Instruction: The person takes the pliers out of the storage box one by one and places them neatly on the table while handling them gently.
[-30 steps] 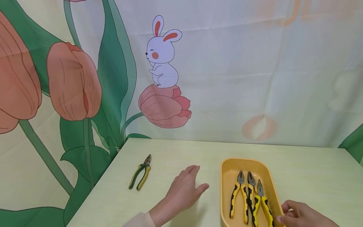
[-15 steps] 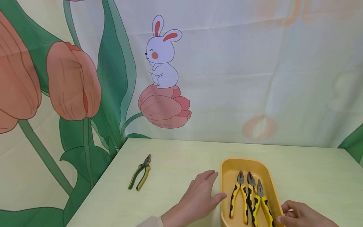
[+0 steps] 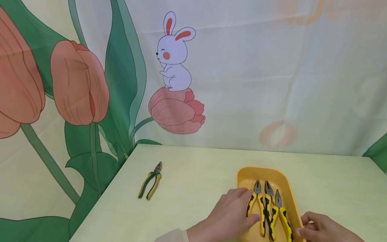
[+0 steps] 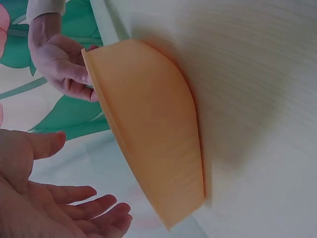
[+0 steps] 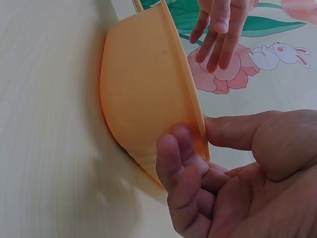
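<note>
Head view: yellow-orange tray, round-cornered, smooth-walled

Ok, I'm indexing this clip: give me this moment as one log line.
left hand: over tray, holding nothing | right hand: holds tray rim | in tray: three pliers | on table: green-yellow pliers

Indoor tabletop spot, exact kind of room impossible to tell, pale table with faint wood grain, backed by a creased cloth backdrop, playful printed decor of white rabbit, orange-pink tulips, broad green leaves.
</note>
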`<act>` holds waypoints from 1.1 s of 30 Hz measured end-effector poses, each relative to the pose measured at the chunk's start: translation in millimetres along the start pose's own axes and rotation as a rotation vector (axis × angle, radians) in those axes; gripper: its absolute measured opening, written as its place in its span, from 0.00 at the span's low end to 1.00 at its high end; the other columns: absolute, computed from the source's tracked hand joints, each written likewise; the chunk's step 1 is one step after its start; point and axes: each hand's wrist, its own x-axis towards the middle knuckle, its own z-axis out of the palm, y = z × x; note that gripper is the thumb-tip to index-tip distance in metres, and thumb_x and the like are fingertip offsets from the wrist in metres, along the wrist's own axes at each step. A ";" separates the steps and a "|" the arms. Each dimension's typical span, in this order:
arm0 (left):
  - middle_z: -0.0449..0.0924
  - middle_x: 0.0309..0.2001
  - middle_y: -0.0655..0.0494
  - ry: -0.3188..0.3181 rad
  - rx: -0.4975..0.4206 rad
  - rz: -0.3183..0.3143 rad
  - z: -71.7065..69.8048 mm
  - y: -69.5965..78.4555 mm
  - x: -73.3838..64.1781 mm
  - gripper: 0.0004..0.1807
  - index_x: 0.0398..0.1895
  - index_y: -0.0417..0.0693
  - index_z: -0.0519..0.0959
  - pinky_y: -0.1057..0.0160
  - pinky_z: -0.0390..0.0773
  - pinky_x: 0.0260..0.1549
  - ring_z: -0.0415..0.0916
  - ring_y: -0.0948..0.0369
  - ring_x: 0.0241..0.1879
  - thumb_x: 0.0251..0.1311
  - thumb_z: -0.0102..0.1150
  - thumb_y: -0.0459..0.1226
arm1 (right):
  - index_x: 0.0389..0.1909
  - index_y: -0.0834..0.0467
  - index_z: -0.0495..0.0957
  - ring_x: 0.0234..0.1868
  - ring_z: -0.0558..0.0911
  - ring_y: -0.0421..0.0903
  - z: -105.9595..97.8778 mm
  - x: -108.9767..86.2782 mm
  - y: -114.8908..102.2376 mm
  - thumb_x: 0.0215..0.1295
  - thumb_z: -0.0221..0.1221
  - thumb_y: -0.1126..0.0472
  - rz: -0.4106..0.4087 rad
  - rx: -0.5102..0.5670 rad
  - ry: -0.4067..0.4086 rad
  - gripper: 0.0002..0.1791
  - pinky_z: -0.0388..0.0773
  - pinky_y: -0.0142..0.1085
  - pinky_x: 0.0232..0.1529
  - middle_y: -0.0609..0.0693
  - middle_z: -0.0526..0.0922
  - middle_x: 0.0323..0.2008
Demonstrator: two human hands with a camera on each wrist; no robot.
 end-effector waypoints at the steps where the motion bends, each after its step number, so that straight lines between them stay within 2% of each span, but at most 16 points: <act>1: 0.72 0.69 0.61 -0.020 0.000 -0.007 0.7 2.9 2.1 0.36 0.74 0.54 0.71 0.56 0.73 0.62 0.69 0.60 0.67 0.68 0.62 0.59 | 0.44 0.66 0.70 0.24 0.75 0.45 0.4 -0.4 -0.6 0.78 0.56 0.64 0.008 -0.002 0.006 0.08 0.74 0.32 0.32 0.52 0.77 0.28; 6: 0.74 0.66 0.66 -0.101 0.006 -0.053 5.9 18.6 12.7 0.35 0.72 0.59 0.73 0.60 0.75 0.58 0.71 0.64 0.64 0.65 0.64 0.61 | 0.45 0.66 0.71 0.25 0.76 0.44 -1.5 -1.0 0.1 0.78 0.56 0.63 0.007 0.001 -0.009 0.09 0.75 0.32 0.33 0.52 0.78 0.28; 11: 0.74 0.66 0.68 -0.150 0.036 -0.066 8.5 31.7 22.4 0.35 0.71 0.62 0.74 0.58 0.78 0.55 0.72 0.64 0.64 0.65 0.62 0.63 | 0.45 0.66 0.70 0.24 0.74 0.42 -10.3 -1.6 5.3 0.80 0.54 0.62 -0.098 0.042 -0.115 0.10 0.72 0.29 0.30 0.49 0.78 0.27; 14: 0.76 0.64 0.67 -0.168 0.033 -0.058 11.3 36.9 28.3 0.33 0.69 0.59 0.76 0.58 0.80 0.51 0.74 0.64 0.61 0.66 0.62 0.62 | 0.44 0.66 0.71 0.25 0.73 0.42 -11.7 -1.9 5.5 0.80 0.54 0.62 -0.116 0.039 -0.120 0.09 0.71 0.29 0.29 0.49 0.77 0.27; 18: 0.81 0.50 0.66 -0.170 0.010 -0.070 17.5 42.2 36.3 0.24 0.52 0.55 0.83 0.60 0.80 0.37 0.78 0.66 0.48 0.65 0.64 0.60 | 0.45 0.66 0.71 0.28 0.75 0.45 -6.5 -0.8 0.6 0.80 0.55 0.61 -0.049 -0.001 -0.047 0.09 0.74 0.32 0.33 0.50 0.77 0.30; 21: 0.79 0.36 0.65 -0.167 0.001 -0.106 22.3 46.3 40.7 0.20 0.34 0.54 0.82 0.61 0.75 0.28 0.74 0.67 0.36 0.64 0.65 0.60 | 0.45 0.65 0.71 0.30 0.76 0.47 -2.5 -0.6 -2.8 0.80 0.55 0.61 -0.006 -0.019 -0.006 0.09 0.74 0.34 0.35 0.51 0.77 0.32; 23: 0.76 0.31 0.64 -0.170 0.005 -0.124 25.3 48.2 42.6 0.21 0.28 0.54 0.79 0.61 0.73 0.26 0.71 0.66 0.32 0.64 0.66 0.59 | 0.46 0.65 0.71 0.31 0.77 0.48 -0.6 -0.7 -4.6 0.80 0.55 0.62 0.017 -0.016 0.011 0.09 0.75 0.35 0.36 0.52 0.76 0.32; 29: 0.75 0.32 0.62 -0.179 0.008 -0.148 35.2 49.6 48.7 0.25 0.19 0.52 0.77 0.61 0.73 0.27 0.70 0.66 0.32 0.65 0.66 0.58 | 0.45 0.65 0.71 0.32 0.77 0.48 -0.6 -1.0 -5.1 0.80 0.55 0.61 0.021 -0.027 0.017 0.09 0.75 0.35 0.37 0.52 0.76 0.33; 31: 0.76 0.33 0.63 -0.194 0.030 -0.153 38.4 50.4 50.6 0.27 0.16 0.51 0.77 0.61 0.73 0.27 0.71 0.66 0.33 0.65 0.65 0.59 | 0.45 0.65 0.71 0.31 0.76 0.47 -2.0 -1.2 -3.4 0.80 0.55 0.61 0.005 -0.034 0.007 0.09 0.74 0.34 0.36 0.51 0.76 0.32; 33: 0.78 0.35 0.64 -0.220 0.061 -0.166 41.3 51.4 52.4 0.27 0.17 0.51 0.80 0.60 0.75 0.30 0.72 0.67 0.36 0.66 0.64 0.60 | 0.45 0.65 0.71 0.29 0.76 0.46 -3.3 -1.3 -1.3 0.79 0.56 0.60 -0.013 -0.032 -0.005 0.10 0.74 0.33 0.34 0.51 0.76 0.31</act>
